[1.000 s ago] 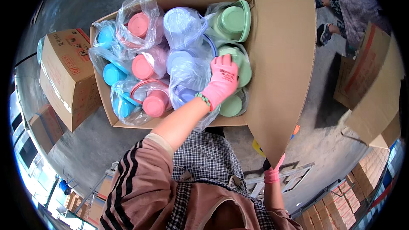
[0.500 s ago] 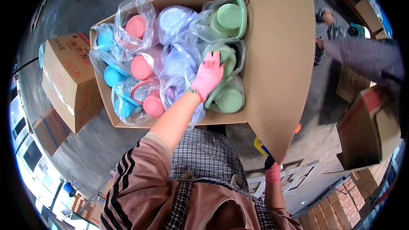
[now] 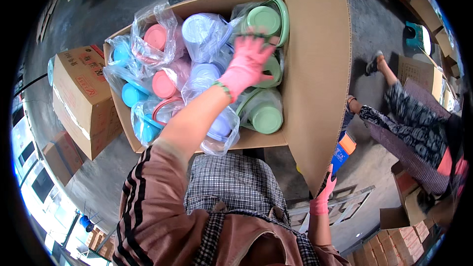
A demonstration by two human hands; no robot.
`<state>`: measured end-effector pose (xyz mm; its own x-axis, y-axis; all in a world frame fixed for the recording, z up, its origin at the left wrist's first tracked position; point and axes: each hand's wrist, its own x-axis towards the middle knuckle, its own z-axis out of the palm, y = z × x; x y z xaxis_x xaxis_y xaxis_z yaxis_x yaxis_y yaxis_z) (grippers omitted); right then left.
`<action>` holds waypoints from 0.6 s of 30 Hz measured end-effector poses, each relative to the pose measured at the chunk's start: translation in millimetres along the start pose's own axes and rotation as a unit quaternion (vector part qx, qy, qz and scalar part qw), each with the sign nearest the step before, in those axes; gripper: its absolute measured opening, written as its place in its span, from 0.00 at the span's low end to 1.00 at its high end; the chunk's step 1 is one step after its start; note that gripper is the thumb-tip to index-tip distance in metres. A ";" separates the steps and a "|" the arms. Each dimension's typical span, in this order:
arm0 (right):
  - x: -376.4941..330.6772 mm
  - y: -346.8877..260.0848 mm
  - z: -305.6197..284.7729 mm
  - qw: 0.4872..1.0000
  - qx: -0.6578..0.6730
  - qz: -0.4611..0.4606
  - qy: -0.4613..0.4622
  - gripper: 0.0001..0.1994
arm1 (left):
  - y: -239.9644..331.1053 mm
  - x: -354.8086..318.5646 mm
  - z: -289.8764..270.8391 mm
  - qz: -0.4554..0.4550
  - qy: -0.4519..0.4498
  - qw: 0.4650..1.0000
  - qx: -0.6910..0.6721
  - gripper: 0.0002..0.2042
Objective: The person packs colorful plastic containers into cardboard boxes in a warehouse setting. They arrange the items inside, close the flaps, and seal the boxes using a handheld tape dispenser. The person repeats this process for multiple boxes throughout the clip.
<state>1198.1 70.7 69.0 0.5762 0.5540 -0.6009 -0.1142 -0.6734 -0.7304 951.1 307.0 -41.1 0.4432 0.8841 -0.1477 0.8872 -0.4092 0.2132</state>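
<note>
In front of me stands an open carton [image 3: 256,144] packed with rows of plastic pail-like containers in clear bags: blue [image 3: 133,94], pink [image 3: 163,83], lavender [image 3: 199,27] and green [image 3: 266,119]. Above the green and lavender rows is my left hand [image 3: 248,64], in a pink glove, fingers spread and slightly blurred. It grips nothing. My right hand [image 3: 322,197], also gloved in pink, is low at the right by the corner of the raised carton flap [image 3: 318,69]. Its closed fingers are around what looks like a tape dispenser [image 3: 340,160], blue and orange, partly hidden behind the flap.
A closed carton [image 3: 86,96] stands tilted at the left, another [image 3: 63,156] below it. At the right, a person in patterned trousers [image 3: 419,118] is close to the flap. An open carton [image 3: 406,202] and stacked boxes [image 3: 389,246] lie beyond, with a teal stool [image 3: 418,37] farther off.
My left hand has lifted off a green container, moved slightly farther away and spread its fingers. My right hand has shifted upward, showing more of the dispenser. The person at right has come into fuller view.
</note>
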 end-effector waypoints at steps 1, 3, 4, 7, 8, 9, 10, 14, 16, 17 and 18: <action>-0.4 -2.5 0.0 1.000 -0.013 0.001 -0.014 0.19 | 8.6 12.0 0.8 0.064 -0.016 0.997 0.028 0.41; -0.2 -0.7 -3.8 1.000 -0.012 -0.009 -0.023 0.21 | -3.5 43.1 15.6 0.123 -0.007 0.985 0.124 0.39; -1.8 -0.2 -6.8 1.000 -0.015 -0.017 -0.008 0.21 | -10.8 53.4 5.1 0.127 -0.041 0.983 0.123 0.39; -4.1 -3.5 -9.9 0.999 -0.022 -0.040 0.003 0.23 | -34.8 53.4 -6.9 0.089 -0.101 0.987 0.092 0.37; -3.7 -3.9 -12.3 0.999 -0.021 -0.035 -0.005 0.23 | -50.6 37.8 13.1 0.039 -0.109 0.990 0.085 0.36; -2.6 -4.4 -14.5 0.999 -0.017 -0.032 -0.011 0.23 | -63.6 23.1 17.3 0.007 -0.124 0.988 0.097 0.34; -1.8 -4.2 -12.4 0.999 -0.018 -0.042 0.006 0.24 | -77.3 8.3 20.5 -0.024 -0.140 0.984 0.112 0.33; -4.3 -12.0 -8.0 0.998 -0.019 -0.052 -0.003 0.26 | -53.5 -5.5 7.5 -0.013 -0.098 0.994 0.043 0.30; -5.1 -14.1 -6.8 0.996 -0.069 -0.058 -0.011 0.26 | -28.8 16.7 12.8 0.147 0.030 0.988 0.024 0.30; -5.8 -14.3 -4.9 0.997 -0.054 -0.051 -0.008 0.26 | -16.1 34.0 7.5 0.197 0.049 0.979 0.028 0.29; -6.3 -14.5 -1.9 0.998 -0.041 -0.048 -0.005 0.26 | -10.8 50.2 4.8 0.204 0.030 0.977 0.054 0.30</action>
<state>1197.6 76.0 84.0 0.5739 0.6215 -0.5332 0.0068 -0.6547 -0.7559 964.4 354.8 -55.4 0.7578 0.6523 -0.0139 0.6475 -0.7494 0.1384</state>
